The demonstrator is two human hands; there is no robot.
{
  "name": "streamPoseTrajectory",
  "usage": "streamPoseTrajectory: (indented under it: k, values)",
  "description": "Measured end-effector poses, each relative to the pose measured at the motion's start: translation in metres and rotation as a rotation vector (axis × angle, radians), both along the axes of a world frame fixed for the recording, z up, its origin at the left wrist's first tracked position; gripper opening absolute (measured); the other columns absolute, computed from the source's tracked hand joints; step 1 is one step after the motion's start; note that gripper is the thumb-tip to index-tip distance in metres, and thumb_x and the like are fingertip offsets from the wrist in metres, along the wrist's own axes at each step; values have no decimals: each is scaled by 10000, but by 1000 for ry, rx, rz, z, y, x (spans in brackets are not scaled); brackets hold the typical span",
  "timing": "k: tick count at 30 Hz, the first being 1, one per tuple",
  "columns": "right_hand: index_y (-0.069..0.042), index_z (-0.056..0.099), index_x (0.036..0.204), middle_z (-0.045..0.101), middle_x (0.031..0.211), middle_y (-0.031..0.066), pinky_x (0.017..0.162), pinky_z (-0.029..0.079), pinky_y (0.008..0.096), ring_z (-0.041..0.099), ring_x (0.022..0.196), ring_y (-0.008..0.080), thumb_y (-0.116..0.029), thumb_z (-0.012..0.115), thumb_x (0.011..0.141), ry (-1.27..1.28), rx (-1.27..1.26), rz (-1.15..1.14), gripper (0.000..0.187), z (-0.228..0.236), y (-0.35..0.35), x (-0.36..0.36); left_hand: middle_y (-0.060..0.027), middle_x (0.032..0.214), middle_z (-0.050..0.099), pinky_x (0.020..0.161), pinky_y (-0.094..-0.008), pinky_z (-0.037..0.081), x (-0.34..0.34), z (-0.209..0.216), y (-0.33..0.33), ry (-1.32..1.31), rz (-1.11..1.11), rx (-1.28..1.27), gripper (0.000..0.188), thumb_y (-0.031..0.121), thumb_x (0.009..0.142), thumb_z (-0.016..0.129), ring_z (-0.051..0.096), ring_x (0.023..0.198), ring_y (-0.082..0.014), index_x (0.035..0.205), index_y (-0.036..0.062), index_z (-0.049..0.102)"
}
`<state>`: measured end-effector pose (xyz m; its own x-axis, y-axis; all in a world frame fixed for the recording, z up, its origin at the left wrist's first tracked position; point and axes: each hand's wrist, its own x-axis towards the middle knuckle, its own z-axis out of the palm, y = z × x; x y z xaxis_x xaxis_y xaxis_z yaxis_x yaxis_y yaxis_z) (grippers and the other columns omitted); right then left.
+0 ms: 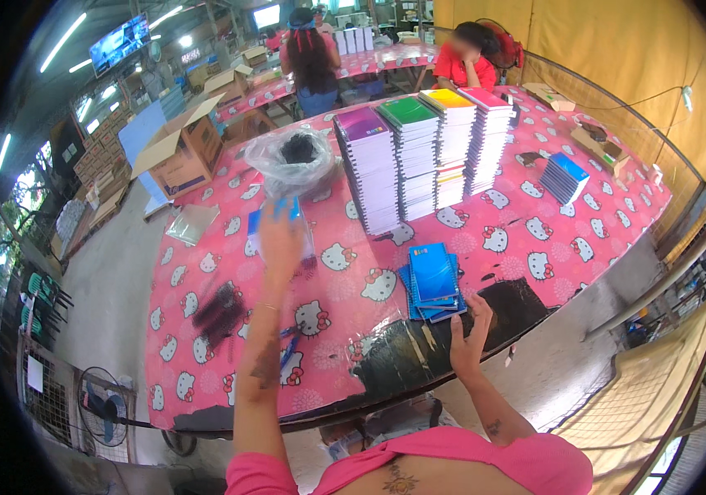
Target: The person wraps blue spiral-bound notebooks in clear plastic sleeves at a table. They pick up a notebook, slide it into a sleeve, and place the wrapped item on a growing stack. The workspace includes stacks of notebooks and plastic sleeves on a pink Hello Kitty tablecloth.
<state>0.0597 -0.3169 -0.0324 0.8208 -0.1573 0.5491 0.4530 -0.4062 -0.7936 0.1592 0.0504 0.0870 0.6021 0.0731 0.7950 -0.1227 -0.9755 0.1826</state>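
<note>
While a bag (pixel 303 178) holds something black (pixel 297 149), the right hand (pixel 472 337) (left hand (pixel 281 227): can't tell) spreads beside notebooks (pixel 434 272).

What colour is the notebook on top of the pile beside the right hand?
The top notebook is blue; the head view shows it best.

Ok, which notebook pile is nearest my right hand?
The uneven blue pile, its covers at different angles, beside your right hand; the neat blue pile and tall stacks stand farther off.
</note>
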Motion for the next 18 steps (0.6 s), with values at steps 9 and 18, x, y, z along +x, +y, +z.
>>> streamPoseTrajectory:
  k: [9, 18]
  values:
    - [-23, 599, 1223, 463, 1351, 187, 1064, 373, 436, 482, 1232, 333, 12, 639, 880, -10, 36, 61, 347, 8, 2, -4, -137, 1101, 680, 912, -434, 492, -16, -25, 72, 181, 58, 310, 276, 55, 860, 547, 627, 1014, -314, 1102, 18, 674]
    - [-30, 616, 1177, 526, 1254, 202, 992, 425, 432, 535, 1149, 356, 40, 690, 812, -164, -21, 179, 379, 20, 9, -25, -175, 1030, 644, 780, -471, 455, -75, -14, -20, 13, -154, 220, 311, 44, 826, 581, 595, 937, -355, 1131, 30, 639]
